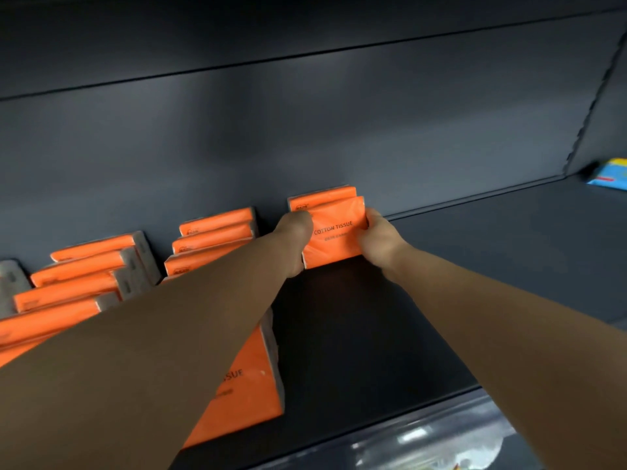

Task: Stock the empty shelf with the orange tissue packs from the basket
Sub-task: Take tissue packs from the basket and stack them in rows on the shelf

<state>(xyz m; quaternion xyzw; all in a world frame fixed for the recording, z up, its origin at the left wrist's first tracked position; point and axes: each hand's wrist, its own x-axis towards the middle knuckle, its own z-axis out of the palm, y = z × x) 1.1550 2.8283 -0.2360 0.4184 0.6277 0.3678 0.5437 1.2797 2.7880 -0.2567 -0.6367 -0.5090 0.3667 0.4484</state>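
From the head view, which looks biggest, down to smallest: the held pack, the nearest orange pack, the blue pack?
1. Nearest orange pack, partly hidden; nearness enlarges it.
2. Held pack.
3. Blue pack, far off, cropped.

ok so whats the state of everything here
front pack: upright, label facing the camera
pack behind it: upright, at the back wall
left hand: grips the front pack's left edge
right hand: grips its right edge
middle row: upright packs, front to back
left row: upright packs, front to back
shelf: partly stocked, bare on the right
blue pack: lies at far right, blurred
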